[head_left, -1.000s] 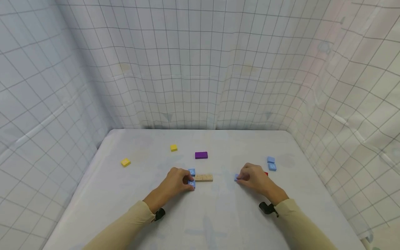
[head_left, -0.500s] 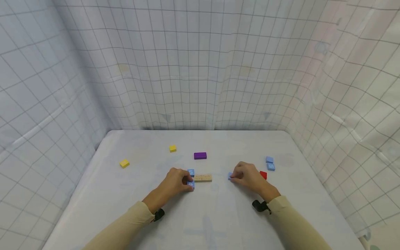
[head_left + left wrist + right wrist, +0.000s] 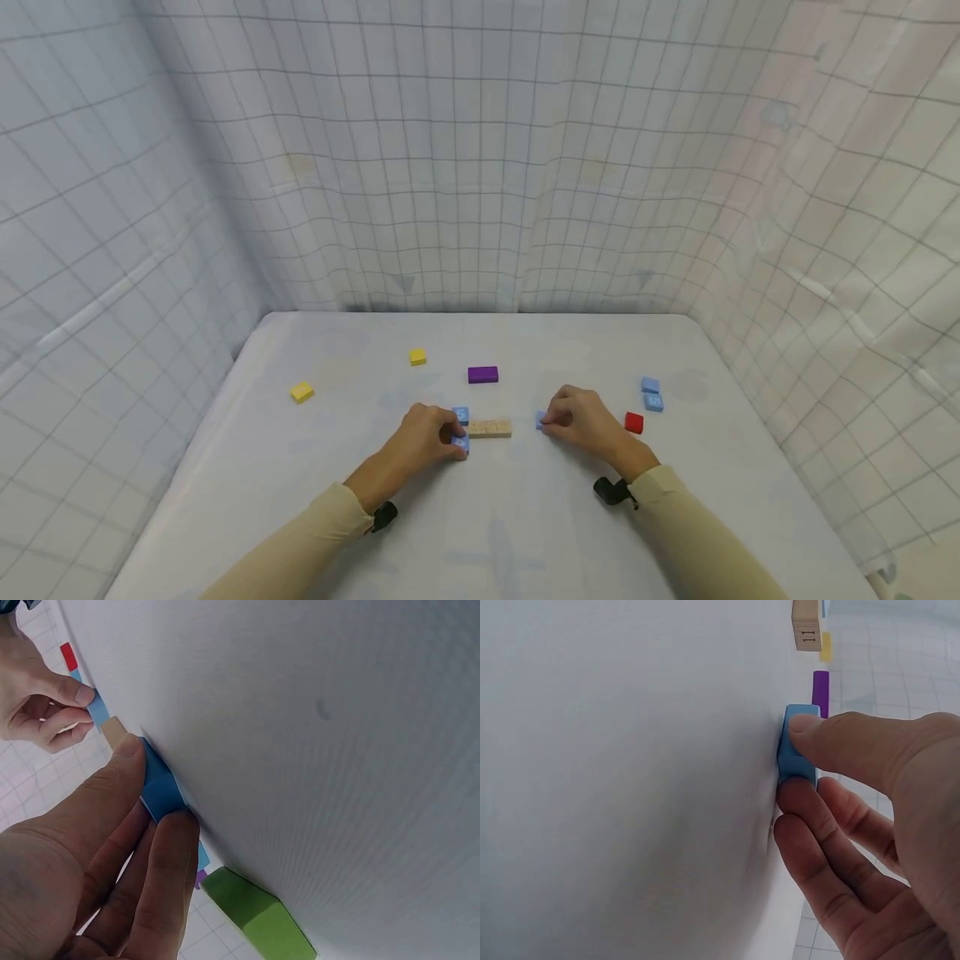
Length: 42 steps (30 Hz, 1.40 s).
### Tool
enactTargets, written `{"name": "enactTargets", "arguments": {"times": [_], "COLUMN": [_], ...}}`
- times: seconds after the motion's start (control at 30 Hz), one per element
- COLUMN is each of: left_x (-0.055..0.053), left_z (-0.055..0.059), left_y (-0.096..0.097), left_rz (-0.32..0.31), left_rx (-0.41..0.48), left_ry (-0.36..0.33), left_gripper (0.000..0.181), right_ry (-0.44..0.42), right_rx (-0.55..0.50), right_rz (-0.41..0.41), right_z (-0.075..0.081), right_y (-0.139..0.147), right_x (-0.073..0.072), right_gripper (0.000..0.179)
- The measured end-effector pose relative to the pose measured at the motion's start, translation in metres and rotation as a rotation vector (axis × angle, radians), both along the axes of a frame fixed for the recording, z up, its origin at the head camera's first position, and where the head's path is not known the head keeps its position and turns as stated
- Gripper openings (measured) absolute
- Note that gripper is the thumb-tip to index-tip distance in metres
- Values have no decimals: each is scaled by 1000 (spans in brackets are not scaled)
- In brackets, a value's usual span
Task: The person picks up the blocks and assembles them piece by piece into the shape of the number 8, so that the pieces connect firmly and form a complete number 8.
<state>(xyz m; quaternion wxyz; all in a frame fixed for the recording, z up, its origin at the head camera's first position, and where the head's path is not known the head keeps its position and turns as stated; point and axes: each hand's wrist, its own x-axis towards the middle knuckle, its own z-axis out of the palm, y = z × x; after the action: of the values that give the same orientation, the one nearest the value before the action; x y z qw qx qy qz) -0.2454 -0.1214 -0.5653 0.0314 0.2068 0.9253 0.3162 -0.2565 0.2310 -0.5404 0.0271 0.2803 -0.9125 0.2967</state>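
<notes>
My left hand (image 3: 425, 436) pinches a blue number block (image 3: 461, 445) between thumb and fingers on the white table. Just beyond it lies another blue block (image 3: 461, 414), marked 5. A wooden bar (image 3: 490, 428) with small markings on top sits against the right side of these blue blocks. To the right of the bar, across a short gap, my right hand (image 3: 585, 422) grips a light blue block (image 3: 541, 420); in the right wrist view the thumb presses this blue block (image 3: 799, 742) with fingertips at its near end.
A purple block (image 3: 483, 375) lies beyond the bar. Two yellow blocks (image 3: 302, 392) are farther left. Right of my right hand are a red block (image 3: 633, 422) and two blue blocks (image 3: 653, 402). The left wrist view shows a green block (image 3: 259, 911) near my left fingers.
My right hand has slid left with its blue block, nearer the wooden bar, uncovering the red block. The left hand stays on its blue block.
</notes>
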Motion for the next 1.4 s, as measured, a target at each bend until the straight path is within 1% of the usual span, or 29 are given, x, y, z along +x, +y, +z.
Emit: {"name": "enactTargets", "arguments": {"times": [0.07,0.1,0.13,0.17,0.23,0.27,0.33,0.4,0.43,0.47,0.5,0.53,0.6,0.67,0.7,0.8,0.9,0.97,1.1,1.13,1.2,1.23,1.3,1.33,1.37,1.4], "left_x": [3,6,7,4,-3,-5,-6,-4,-4,-2,-2,-1,-1,-1,-2,-4,-7,-8,-11,-11,-6,-6,-2,-1,-2,-3], "left_z": [4,9,11,4,-5,-9,-10,-7,-9,-8,-9,-7,-7,-7,-8,-8,-14,-16,-23,-22,-14,-15,-8,-6,-6,-9], "left_y": [-1,0,-1,-3,-6,-7,-8,-8,-8,-8,-9,-9,-9,-9,-9,-8,-7,-6,-6,-5,-5,-6,-5,-4,-4,-4], "left_rz": [-7,-13,-13,-24,-20,-22,-14,-15,-25,-30,-35,-36,-45,-41,-45,-42,-52,-44,-31,-30,-34,-45,-52,-46,-48,-45], "left_rx": [5,6,7,8,4,-1,2,6,2,2,5,4,-3,1,3,11,28,30,27,28,39,46,50,47,48,47], "left_ry": [9,15,12,23,9,11,0,13,38,55,64,65,74,64,70,64,64,44,37,42,45,59,57,50,42,32], "left_gripper": [27,27,27,27,27,28,29,30,30,30,29,29,29,29,29,30,30,30,29,29,29,28,28,28,28,29], "right_ry": [-4,-4,-7,-9,-7,-5,-1,2,-1,-5,-8,-8,-2,5,8,-1,-18,-26,-33,-32,-29,-21,-20,-20,-14,-9], "right_rx": [0,-1,-4,-4,-7,-9,-10,-17,-21,-25,-27,-28,-30,-32,-31,-33,-32,-37,-43,-45,-44,-43,-41,-41,-41,-43], "right_rz": [-2,-1,-2,-2,2,2,0,3,4,4,5,8,9,11,9,-5,-24,-30,-29,-26,-21,-15,-8,-7,-4,-1], "right_z": [-1,-2,-2,-2,-3,-3,-4,-5,-5,-5,-5,-6,-7,-7,-7,-7,-6,-5,-3,-3,-3,-3,-3,-3,-3,-3], "right_y": [-3,-4,-6,-7,-9,-10,-13,-16,-18,-19,-20,-21,-23,-26,-27,-29,-30,-31,-32,-32,-33,-33,-34,-35,-35,-36], "right_x": [-1,-2,-2,-3,-3,-4,-4,-5,-5,-5,-5,-5,-5,-5,-5,-5,-5,-4,-4,-5,-6,-6,-7,-7,-7,-7], "right_gripper": [8,8,9,9,9,9,9,9,9,9,9,10,9,9,8,7,7,7,7,7,7,6,6,6,6,6]}}
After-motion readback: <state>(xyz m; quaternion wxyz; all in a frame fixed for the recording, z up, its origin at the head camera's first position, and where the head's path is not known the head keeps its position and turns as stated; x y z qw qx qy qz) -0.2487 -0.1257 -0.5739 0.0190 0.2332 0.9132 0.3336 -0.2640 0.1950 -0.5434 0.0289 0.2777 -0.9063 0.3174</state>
